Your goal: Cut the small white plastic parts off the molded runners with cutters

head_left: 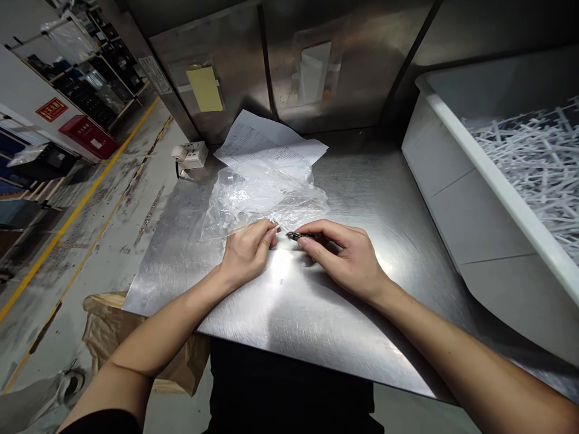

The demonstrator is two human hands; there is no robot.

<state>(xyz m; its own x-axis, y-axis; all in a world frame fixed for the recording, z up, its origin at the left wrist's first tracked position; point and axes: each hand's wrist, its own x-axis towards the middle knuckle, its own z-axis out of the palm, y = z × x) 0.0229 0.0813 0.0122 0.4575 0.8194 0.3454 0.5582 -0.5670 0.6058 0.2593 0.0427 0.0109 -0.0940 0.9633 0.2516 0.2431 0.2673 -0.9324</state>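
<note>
Right hand [348, 256] pinches a small dark tool [302, 236], grip narrow, fingertips low on the steel bench [316, 325]. Left hand [246, 253], fingers curled tight, presses the near edge of a clear plastic bag [262, 196]. Behind the bag lies printed paper [271, 144]; right, a white bin [456, 175].

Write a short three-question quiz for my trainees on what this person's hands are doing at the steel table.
1. True or false: the left hand rests on the edge of the clear plastic bag.
2. What does the right hand pinch? A) small dark tool B) yellow note C) white plug
3. Fill in: the white bin stands on the person's ____ side.

Key: 1 true; 2 A; 3 right.
</note>
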